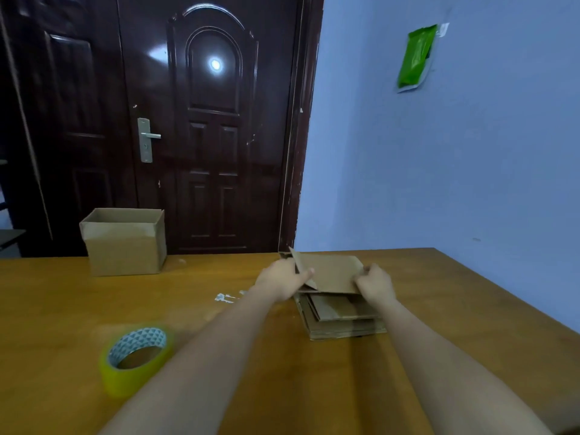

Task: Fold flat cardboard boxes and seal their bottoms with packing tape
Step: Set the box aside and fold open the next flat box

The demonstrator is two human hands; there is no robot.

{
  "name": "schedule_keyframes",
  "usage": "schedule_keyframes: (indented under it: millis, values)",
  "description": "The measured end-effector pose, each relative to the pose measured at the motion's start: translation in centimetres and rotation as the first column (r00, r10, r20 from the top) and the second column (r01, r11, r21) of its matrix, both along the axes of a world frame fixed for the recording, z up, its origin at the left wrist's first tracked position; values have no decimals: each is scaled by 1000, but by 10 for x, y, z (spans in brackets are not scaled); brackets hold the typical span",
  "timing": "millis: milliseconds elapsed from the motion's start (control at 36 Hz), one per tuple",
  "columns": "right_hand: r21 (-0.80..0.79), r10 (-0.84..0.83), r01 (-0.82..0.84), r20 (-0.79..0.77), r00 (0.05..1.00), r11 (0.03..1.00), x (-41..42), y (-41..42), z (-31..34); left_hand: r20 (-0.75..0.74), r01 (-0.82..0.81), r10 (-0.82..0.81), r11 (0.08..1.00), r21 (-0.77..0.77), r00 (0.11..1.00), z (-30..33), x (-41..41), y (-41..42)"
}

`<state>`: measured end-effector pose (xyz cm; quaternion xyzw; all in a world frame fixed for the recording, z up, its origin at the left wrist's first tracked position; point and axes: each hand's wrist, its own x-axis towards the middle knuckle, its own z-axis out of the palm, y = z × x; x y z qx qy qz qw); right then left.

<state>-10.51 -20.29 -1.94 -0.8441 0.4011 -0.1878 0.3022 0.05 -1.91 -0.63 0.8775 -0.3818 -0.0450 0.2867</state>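
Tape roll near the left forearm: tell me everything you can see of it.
The tape roll lies flat on the wooden table, hole up, at the near left. Its wound tape looks glossy yellow-green; the inner core shows a blue-and-white triangle pattern. No loose end is visible. Neither hand touches it, and it sits apart from the flat cardboard stack.

Glossy dark-brown panelled door (207,127). Plain pale-blue painted wall (455,171). Orange-brown wooden table (62,309). Plain tan corrugated cardboard boxes (125,246). Yellow-green tape roll (136,359), core lined with white-and-blue triangle pattern. Bright green wall-mounted packet (416,56).
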Motion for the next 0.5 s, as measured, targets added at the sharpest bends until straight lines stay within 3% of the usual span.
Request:
schedule_keyframes:
  millis: [139,194,306,500]
  values:
    - [127,0,-23,182,983,992,16,18,11,-250,87,-165,952,-295,954,19,10,21]
    - [169,18,-57,224,974,984,25,29,13,-254,113,-190,950,-290,948,25,17,30]
    - [230,64,-140,310,949,963,47,57,14,-5,67,-69,982,-177,998,32,27,51]
    - [246,251,-345,347,904,906,78,119,12,278,-84,127,983,-162,952,48,56,97]
